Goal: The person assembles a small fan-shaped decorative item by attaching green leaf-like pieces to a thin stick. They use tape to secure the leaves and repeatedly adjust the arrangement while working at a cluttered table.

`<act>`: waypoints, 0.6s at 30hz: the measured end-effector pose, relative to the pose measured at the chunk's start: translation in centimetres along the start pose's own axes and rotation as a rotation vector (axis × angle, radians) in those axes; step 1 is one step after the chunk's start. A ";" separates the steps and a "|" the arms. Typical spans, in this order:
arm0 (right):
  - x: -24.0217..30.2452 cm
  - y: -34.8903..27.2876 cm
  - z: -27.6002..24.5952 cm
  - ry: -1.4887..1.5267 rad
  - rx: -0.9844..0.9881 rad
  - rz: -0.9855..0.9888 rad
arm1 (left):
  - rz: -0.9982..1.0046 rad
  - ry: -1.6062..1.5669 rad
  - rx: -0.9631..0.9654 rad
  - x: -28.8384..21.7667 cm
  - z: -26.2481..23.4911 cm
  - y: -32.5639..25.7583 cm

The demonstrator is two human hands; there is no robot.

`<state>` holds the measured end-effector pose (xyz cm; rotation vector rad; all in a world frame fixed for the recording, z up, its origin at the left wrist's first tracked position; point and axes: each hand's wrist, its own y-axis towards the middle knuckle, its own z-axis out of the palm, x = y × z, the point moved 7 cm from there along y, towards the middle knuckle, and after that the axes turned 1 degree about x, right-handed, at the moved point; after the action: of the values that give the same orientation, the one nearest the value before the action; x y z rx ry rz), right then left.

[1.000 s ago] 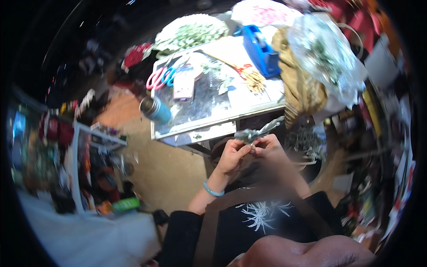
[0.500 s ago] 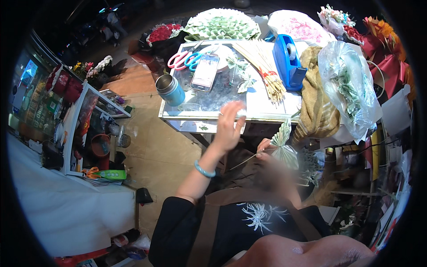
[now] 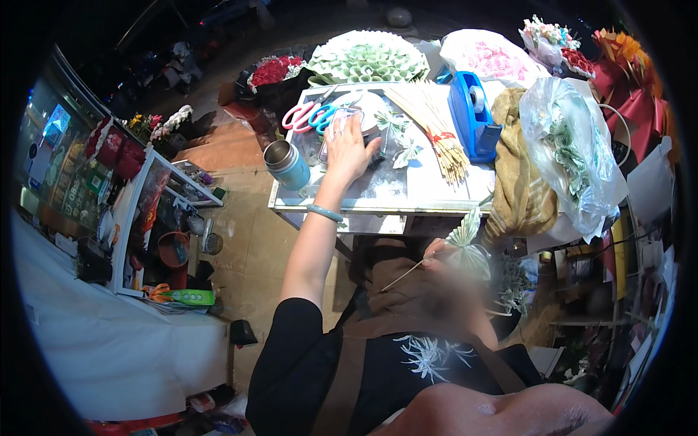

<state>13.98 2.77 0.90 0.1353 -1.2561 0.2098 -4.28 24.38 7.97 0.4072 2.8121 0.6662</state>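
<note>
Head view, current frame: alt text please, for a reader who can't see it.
Seen from above, a person's left hand reaches onto a cluttered work table beside pink and blue scissors. The right hand, blurred, holds a folded paper fan on a thin stick near the lap. Wooden skewers and a blue tape dispenser lie on the table.

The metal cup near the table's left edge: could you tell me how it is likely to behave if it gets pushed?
The metal cup stands upright and tall for its base, so a push high up would probably tip it. It sits close to the table edge, so it might fall off. Being round, it would likely roll once down. The left hand rests just beside it.
</note>
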 end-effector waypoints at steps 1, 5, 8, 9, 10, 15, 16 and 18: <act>-0.1 -0.1 -0.4 0.008 -0.042 0.035 | 0.052 -0.003 -0.073 -0.9 -0.7 0.2; 0.6 0.6 -1.3 -0.159 -0.176 -0.115 | 0.215 -0.315 -0.250 -4.9 -3.1 -2.2; 0.1 0.9 -2.4 -0.066 -0.289 -0.129 | 0.255 -0.698 -0.180 -7.7 -3.6 -6.9; 0.1 1.2 -2.7 -0.049 -0.308 -0.164 | 0.221 -0.857 -0.070 -8.6 -3.3 -8.5; -0.1 1.4 -3.0 -0.011 -0.335 -0.176 | 0.127 -1.010 0.079 -9.4 -2.5 -10.4; -0.5 3.1 -2.9 -0.059 -0.348 -0.304 | -0.175 -1.710 0.257 -12.5 -0.2 -14.8; -0.9 3.1 -2.9 -0.039 -0.375 -0.276 | -0.291 -1.718 0.247 -12.3 0.5 -15.2; -1.5 4.0 -2.3 -0.156 -0.321 -0.153 | -0.299 -1.821 0.157 -12.2 0.8 -15.0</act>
<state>14.70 7.01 -1.31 -0.0302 -1.4112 -0.1377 4.12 7.92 2.14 0.3079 1.1021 -0.1099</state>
